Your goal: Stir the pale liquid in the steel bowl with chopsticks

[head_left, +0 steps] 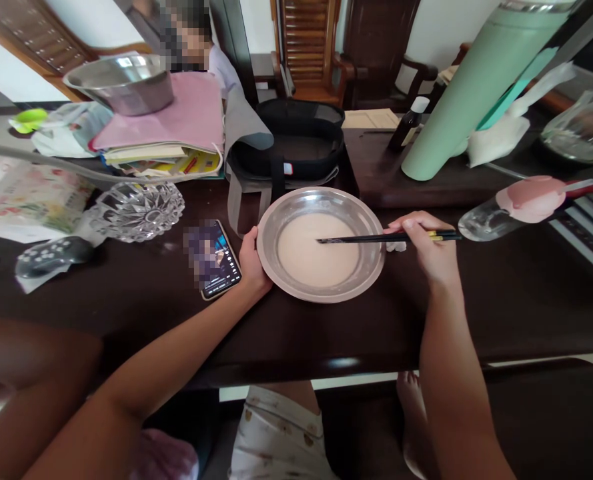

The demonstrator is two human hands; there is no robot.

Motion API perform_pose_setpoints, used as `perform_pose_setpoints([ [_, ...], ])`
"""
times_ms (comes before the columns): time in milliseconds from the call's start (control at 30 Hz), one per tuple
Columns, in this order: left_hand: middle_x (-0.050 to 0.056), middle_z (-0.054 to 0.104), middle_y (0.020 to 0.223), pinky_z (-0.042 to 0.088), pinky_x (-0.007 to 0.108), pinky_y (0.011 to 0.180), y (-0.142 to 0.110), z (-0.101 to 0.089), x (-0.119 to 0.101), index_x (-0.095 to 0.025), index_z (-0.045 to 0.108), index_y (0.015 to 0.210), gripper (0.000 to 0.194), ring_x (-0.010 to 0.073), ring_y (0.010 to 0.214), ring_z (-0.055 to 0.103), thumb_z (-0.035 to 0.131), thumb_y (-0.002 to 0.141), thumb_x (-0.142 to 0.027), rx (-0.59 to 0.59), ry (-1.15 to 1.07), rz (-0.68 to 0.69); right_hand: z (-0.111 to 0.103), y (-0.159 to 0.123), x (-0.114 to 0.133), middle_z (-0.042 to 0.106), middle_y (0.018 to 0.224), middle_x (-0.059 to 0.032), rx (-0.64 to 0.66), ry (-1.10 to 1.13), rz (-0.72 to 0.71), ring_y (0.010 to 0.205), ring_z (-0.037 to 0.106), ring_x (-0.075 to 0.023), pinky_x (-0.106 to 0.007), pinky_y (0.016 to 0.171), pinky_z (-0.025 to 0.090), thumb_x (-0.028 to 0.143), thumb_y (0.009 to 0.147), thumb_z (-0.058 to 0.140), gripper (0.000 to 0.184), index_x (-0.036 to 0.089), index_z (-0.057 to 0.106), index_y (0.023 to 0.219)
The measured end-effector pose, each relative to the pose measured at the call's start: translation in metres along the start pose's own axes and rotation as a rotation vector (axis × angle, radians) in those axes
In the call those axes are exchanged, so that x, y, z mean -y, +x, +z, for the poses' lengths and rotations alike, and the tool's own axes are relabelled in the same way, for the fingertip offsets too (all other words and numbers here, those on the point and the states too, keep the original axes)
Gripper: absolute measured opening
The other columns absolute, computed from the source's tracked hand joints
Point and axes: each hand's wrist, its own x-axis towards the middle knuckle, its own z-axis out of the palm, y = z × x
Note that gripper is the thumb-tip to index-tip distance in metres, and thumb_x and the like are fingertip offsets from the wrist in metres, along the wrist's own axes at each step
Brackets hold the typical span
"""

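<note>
A shallow stainless steel bowl point(321, 295) rests on the dark table before me, with a cloudy off-white liquid point(316, 263) in it. My left hand point(254, 260) grips the bowl's left side, thumb at the rim and its other fingers mostly hidden beneath. Between the fingers of my right hand point(429, 243) is a pair of black chopsticks point(363, 238) with gold marks near the back end. Their tips touch the liquid near the bowl's middle. A lit phone point(221, 257) lies just left of my left hand. Some crumpled white tissue point(396, 246) sits beside my right fingers.
Behind the bowl stands a black open case point(296, 147). A cut-glass dish point(143, 210) and a computer mouse point(53, 257) are at left. To the right are a tall green flask point(471, 100) and a clear bottle point(481, 220). A person point(221, 70) is at the back.
</note>
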Motion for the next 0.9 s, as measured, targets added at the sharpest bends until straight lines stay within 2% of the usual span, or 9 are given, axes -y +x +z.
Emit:
perform_pose_setpoints([
  [100, 0.008, 0.083, 0.083, 0.064, 0.042, 0.101, 0.0007, -0.0002, 0.0002, -0.021, 0.076, 0.077, 0.028, 0.0363, 0.114, 0.079, 0.072, 0.081, -0.048, 0.007, -0.003, -0.013, -0.0009, -0.0011, -0.0011, 0.082, 0.072, -0.0020, -0.001, 0.065, 0.018, 0.064, 0.079, -0.0202, -0.031, 0.059, 0.062, 0.062, 0.095, 0.080, 0.038, 0.026, 0.085, 0.084],
  [233, 0.007, 0.082, 0.082, 0.064, 0.043, 0.100, 0.0009, -0.0007, -0.0003, -0.021, 0.076, 0.077, 0.027, 0.0359, 0.114, 0.079, 0.071, 0.082, -0.047, 0.013, 0.000, -0.022, 0.0020, -0.0021, 0.0030, 0.084, 0.079, -0.0037, 0.136, 0.039, -0.001, 0.075, 0.082, -0.0223, -0.034, 0.068, 0.067, 0.062, 0.094, 0.081, 0.038, 0.026, 0.086, 0.082],
  [333, 0.006, 0.081, 0.079, 0.064, 0.041, 0.101, 0.0016, -0.0016, -0.0003, -0.021, 0.075, 0.076, 0.025, 0.0346, 0.112, 0.079, 0.072, 0.081, -0.045, 0.001, -0.002, -0.006, 0.0009, -0.0017, 0.0018, 0.085, 0.082, -0.0038, 0.066, -0.016, -0.008, 0.079, 0.082, -0.0220, -0.034, 0.070, 0.066, 0.060, 0.095, 0.081, 0.036, 0.027, 0.086, 0.083],
  [433, 0.006, 0.081, 0.080, 0.064, 0.042, 0.100, 0.0023, -0.0022, 0.0000, -0.021, 0.075, 0.077, 0.026, 0.0353, 0.113, 0.079, 0.073, 0.082, -0.046, 0.013, -0.008, -0.020, -0.0022, -0.0016, -0.0023, 0.083, 0.075, -0.0023, -0.022, 0.030, 0.014, 0.070, 0.081, -0.0209, -0.032, 0.063, 0.063, 0.060, 0.096, 0.080, 0.035, 0.027, 0.085, 0.086],
  [500, 0.007, 0.082, 0.082, 0.065, 0.042, 0.100, 0.0025, -0.0020, 0.0001, -0.021, 0.076, 0.077, 0.026, 0.0360, 0.114, 0.079, 0.071, 0.083, -0.046, 0.018, -0.010, -0.024, -0.0025, -0.0018, -0.0025, 0.082, 0.073, -0.0022, 0.019, 0.069, 0.025, 0.067, 0.080, -0.0209, -0.032, 0.061, 0.063, 0.061, 0.096, 0.079, 0.037, 0.027, 0.085, 0.085],
  [633, 0.009, 0.083, 0.086, 0.064, 0.043, 0.101, 0.0024, -0.0014, 0.0005, -0.021, 0.076, 0.077, 0.027, 0.0375, 0.117, 0.078, 0.073, 0.081, -0.047, 0.021, -0.022, -0.020, 0.0002, -0.0014, 0.0024, 0.085, 0.081, -0.0042, 0.142, 0.010, 0.001, 0.078, 0.081, -0.0223, -0.034, 0.070, 0.066, 0.062, 0.095, 0.080, 0.038, 0.027, 0.087, 0.082],
  [700, 0.009, 0.084, 0.087, 0.064, 0.043, 0.102, 0.0024, -0.0015, 0.0006, -0.021, 0.076, 0.078, 0.027, 0.0380, 0.117, 0.078, 0.074, 0.080, -0.047, 0.024, -0.022, -0.018, -0.0001, -0.0012, 0.0029, 0.085, 0.083, -0.0040, 0.098, -0.026, -0.005, 0.079, 0.081, -0.0217, -0.034, 0.071, 0.065, 0.062, 0.095, 0.080, 0.038, 0.027, 0.086, 0.082],
  [800, 0.009, 0.084, 0.088, 0.064, 0.043, 0.102, 0.0019, -0.0016, 0.0002, -0.020, 0.076, 0.080, 0.027, 0.0377, 0.117, 0.078, 0.074, 0.080, -0.047, 0.022, -0.012, -0.014, -0.0023, -0.0014, 0.0003, 0.083, 0.076, -0.0022, -0.012, 0.031, 0.014, 0.069, 0.079, -0.0200, -0.032, 0.063, 0.063, 0.061, 0.095, 0.080, 0.036, 0.027, 0.085, 0.084],
  [900, 0.008, 0.083, 0.086, 0.064, 0.043, 0.100, 0.0009, -0.0010, -0.0005, -0.021, 0.076, 0.078, 0.026, 0.0366, 0.116, 0.078, 0.071, 0.082, -0.046, 0.013, -0.004, -0.018, -0.0017, -0.0015, -0.0003, 0.082, 0.072, -0.0019, 0.027, 0.069, 0.026, 0.065, 0.079, -0.0208, -0.033, 0.061, 0.064, 0.062, 0.095, 0.080, 0.038, 0.026, 0.084, 0.085],
])
